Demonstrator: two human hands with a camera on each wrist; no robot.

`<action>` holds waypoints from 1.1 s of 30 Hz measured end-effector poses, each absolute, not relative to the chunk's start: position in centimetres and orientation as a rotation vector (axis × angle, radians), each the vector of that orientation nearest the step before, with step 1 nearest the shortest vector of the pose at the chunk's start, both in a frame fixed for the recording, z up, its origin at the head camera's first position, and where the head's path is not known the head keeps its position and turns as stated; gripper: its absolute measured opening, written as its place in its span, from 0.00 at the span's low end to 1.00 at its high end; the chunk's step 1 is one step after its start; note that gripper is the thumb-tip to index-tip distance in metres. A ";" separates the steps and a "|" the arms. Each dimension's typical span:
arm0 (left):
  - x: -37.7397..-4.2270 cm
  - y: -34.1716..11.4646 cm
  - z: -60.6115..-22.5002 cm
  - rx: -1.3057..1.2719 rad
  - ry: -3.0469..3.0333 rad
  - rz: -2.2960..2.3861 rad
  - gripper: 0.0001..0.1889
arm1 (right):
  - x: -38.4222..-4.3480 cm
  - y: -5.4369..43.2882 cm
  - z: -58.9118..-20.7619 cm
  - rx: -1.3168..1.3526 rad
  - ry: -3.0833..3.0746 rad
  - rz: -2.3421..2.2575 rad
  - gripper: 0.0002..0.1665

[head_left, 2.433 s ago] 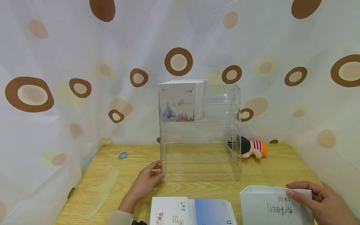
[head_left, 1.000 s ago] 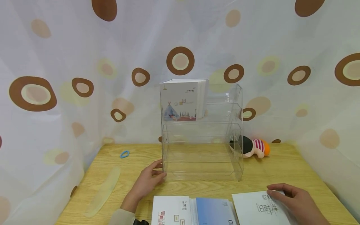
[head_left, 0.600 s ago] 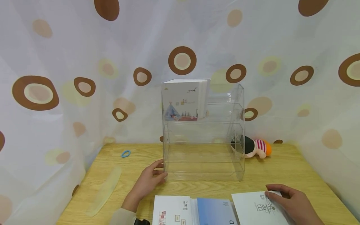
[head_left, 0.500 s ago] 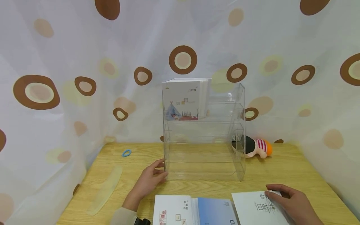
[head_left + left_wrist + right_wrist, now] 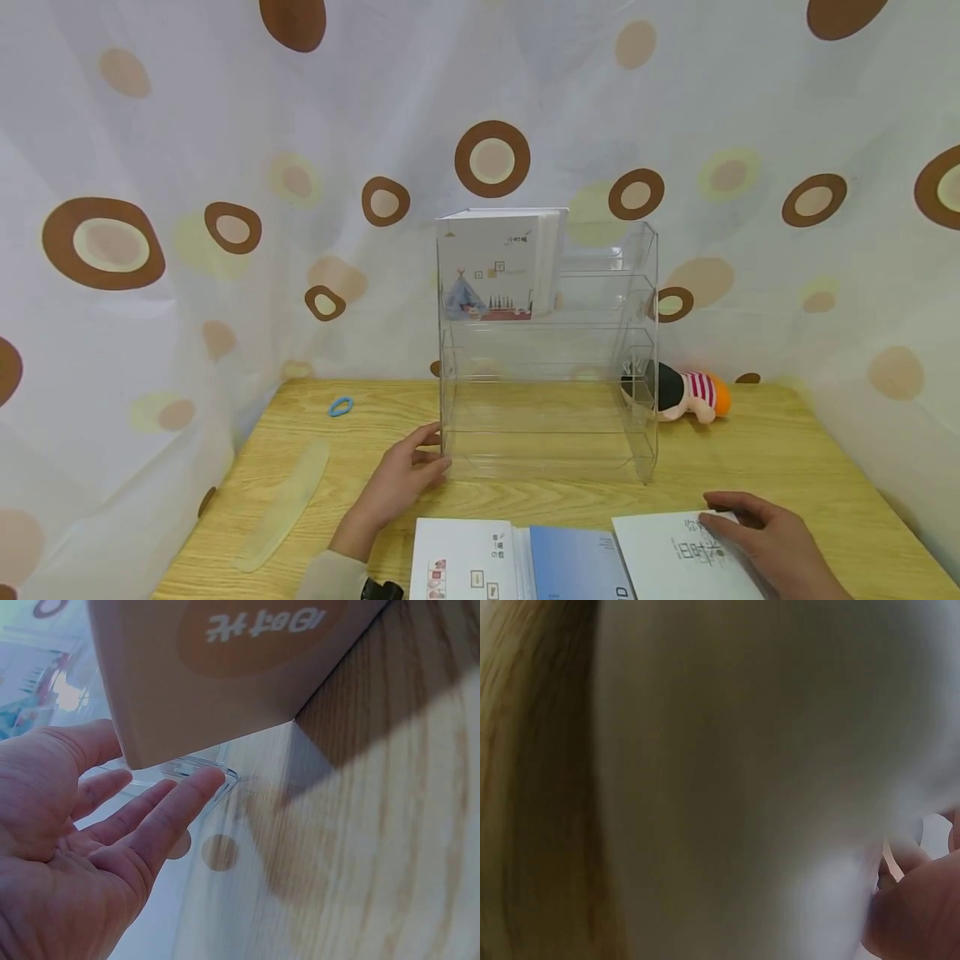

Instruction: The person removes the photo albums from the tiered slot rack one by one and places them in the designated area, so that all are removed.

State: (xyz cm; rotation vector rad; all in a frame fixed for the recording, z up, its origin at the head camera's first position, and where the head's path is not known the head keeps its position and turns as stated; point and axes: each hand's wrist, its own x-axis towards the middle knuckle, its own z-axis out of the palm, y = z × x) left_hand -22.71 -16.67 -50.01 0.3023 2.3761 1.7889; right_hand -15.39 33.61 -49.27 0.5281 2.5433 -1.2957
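Rack (image 5: pixel 543 457), clear and tiered, stands upright on the tabletop (image 5: pixel 750 471). Its upper left section carries the tent book (image 5: pixel 487 267), a white volume printed with a blue tent; small dark characters sit at the cover's upper right, the first two reading 小时, the third unclear.

Left hand (image 5: pixel 396 483): fingers extended and spread, fingertips at the rack's lower left edge. The left wrist view shows the same spread at close range, beside a panel (image 5: pixel 169 712) bearing an orange-brown oval (image 5: pixel 225 652) with inverted white characters; 光 and 时 can be made out.

Right hand (image 5: pixel 776 542): pinches the upper edge of the title book (image 5: pixel 660 567), thumb on the white cover. The title book is in front of the rack, toward the right, beside the blue book (image 5: pixel 577 560). Upper title line: 你 is legible, the next character partly under the thumb. Larger characters below are blurred.

The blue book lies between the title book and the picture-frame book (image 5: pixel 457 550). A large capital D shows near the lower picture edge; its fine print is too small to read. Characters on the picture-frame book run sideways and are unclear.

Other items: blue ring (image 5: pixel 341 407) and translucent strip (image 5: pixel 285 508), left of the rack; striped doll (image 5: pixel 701 390), lying at the rack's right side.
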 end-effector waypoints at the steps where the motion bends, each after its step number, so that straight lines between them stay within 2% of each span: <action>1: -22.7 -16.7 -50.0 0.300 2.376 1.789 0.33 | -15.4 33.6 -49.3 0.523 2.551 -1.289 0.45; 23: -22.7 -16.7 -50.0 0.299 2.373 1.791 0.33 | -15.5 32.7 -50.3 0.437 2.625 -1.163 0.48; 33: -22.7 -16.7 -49.9 0.305 2.376 1.786 0.33 | -15.1 31.8 -49.9 0.515 2.619 -1.175 0.48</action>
